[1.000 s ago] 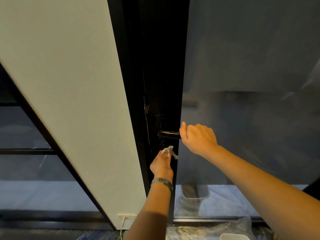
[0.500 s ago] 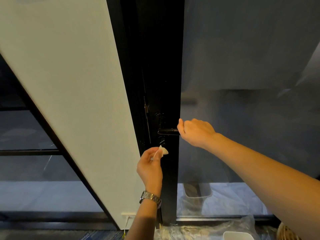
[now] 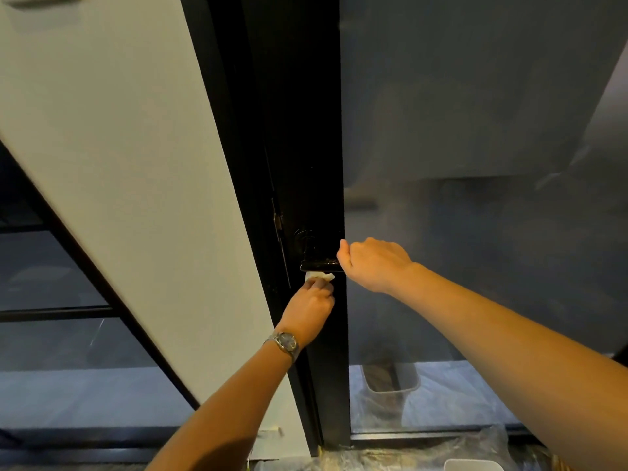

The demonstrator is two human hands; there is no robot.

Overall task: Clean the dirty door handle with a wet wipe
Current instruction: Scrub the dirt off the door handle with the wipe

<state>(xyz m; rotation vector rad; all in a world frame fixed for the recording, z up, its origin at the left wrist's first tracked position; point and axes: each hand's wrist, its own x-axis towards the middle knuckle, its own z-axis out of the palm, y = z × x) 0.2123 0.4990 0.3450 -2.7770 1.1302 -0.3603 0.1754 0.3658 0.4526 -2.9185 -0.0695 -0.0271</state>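
A black lever door handle (image 3: 317,265) sticks out from the black door frame (image 3: 306,147). My right hand (image 3: 373,263) grips its right end with curled fingers. My left hand (image 3: 311,302), with a watch on the wrist, pinches a small white wet wipe (image 3: 319,276) and holds it up against the underside of the handle's left part. Most of the wipe is hidden inside my fingers.
A frosted glass door panel (image 3: 475,164) fills the right side. A white wall panel (image 3: 119,164) slants at the left. Behind the glass near the floor stands a white bin (image 3: 390,377). Clear plastic sheeting (image 3: 407,457) and a white container rim (image 3: 474,465) lie at the bottom.
My left hand has risen and moved right, bringing the wipe from below the handle up to its underside. My right hand has kept its grip on the handle.
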